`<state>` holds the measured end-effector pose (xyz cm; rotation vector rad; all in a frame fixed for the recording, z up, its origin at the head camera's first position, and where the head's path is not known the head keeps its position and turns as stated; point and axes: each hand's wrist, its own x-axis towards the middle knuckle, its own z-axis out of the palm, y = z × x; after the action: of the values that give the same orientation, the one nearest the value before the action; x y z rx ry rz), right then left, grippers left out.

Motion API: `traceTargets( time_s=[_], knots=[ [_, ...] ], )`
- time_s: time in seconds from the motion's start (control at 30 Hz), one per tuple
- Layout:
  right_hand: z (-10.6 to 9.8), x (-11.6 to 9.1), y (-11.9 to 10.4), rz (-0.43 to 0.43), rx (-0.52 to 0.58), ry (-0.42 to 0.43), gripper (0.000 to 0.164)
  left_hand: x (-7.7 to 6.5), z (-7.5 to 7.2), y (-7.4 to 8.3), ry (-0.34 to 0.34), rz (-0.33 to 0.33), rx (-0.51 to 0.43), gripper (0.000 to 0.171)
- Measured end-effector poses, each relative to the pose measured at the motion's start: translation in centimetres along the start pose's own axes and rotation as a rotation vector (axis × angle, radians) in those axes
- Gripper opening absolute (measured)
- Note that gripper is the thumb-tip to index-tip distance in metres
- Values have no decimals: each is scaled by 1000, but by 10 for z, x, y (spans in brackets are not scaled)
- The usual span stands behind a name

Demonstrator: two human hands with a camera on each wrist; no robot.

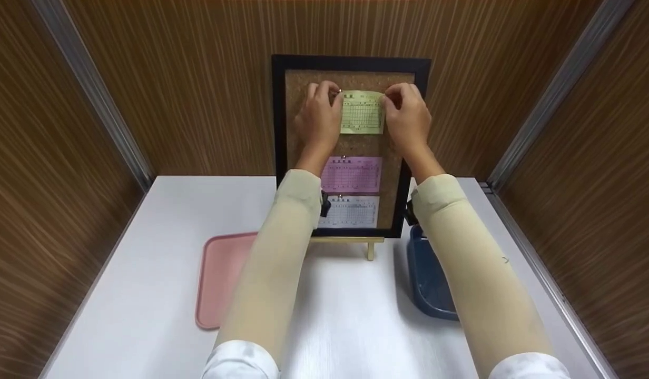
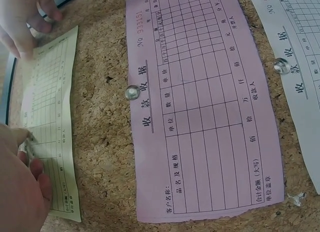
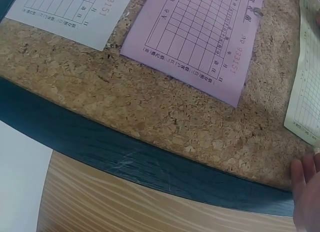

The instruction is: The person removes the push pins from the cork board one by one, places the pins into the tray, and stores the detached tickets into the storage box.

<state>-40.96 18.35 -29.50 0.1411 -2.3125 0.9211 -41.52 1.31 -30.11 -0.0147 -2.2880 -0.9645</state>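
A yellow receipt slip (image 1: 362, 117) lies against the upper part of a black-framed cork board (image 1: 359, 143). At the slip's upper left, my left hand (image 1: 320, 116) pinches a small, clear push pin (image 2: 29, 144), mostly hidden by the fingers. My right hand (image 1: 409, 113) pinches the slip's upper right corner between thumb and fingertips. Below hang a pink receipt slip (image 2: 200, 117) and a white receipt slip (image 1: 356, 211). One clear push pin (image 2: 132, 92) fixes the pink slip near its top edge, and another clear push pin (image 2: 282, 66) fixes the white one.
The board leans on a small wooden easel (image 1: 371, 250) on a white table (image 1: 340, 316). A pink tray (image 1: 222, 279) lies to the left, partly behind the left sleeve. On the right a dark blue tray (image 1: 427, 279) is partly covered by the right sleeve. Wood-grain panels (image 1: 198, 105) enclose the table.
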Motion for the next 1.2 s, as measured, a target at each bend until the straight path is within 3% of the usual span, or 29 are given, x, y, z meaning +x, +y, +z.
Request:
traceTargets(
  time_s=[0.3,0.57,0.9,1.2],
  knots=[
    [1,-2,-2,-36,154,5,20,-2,0,3,-30,-15,-10,20],
    [1,-2,-1,-41,131,18,22,-2,-2,5,-40,-32,-42,19],
    [2,-2,1,-14,209,15,21,0,-6,4,-58,-55,-50,19],
    [2,-2,-2,-3,216,10,18,3,-7,4,-88,-67,-34,18]
  ],
)
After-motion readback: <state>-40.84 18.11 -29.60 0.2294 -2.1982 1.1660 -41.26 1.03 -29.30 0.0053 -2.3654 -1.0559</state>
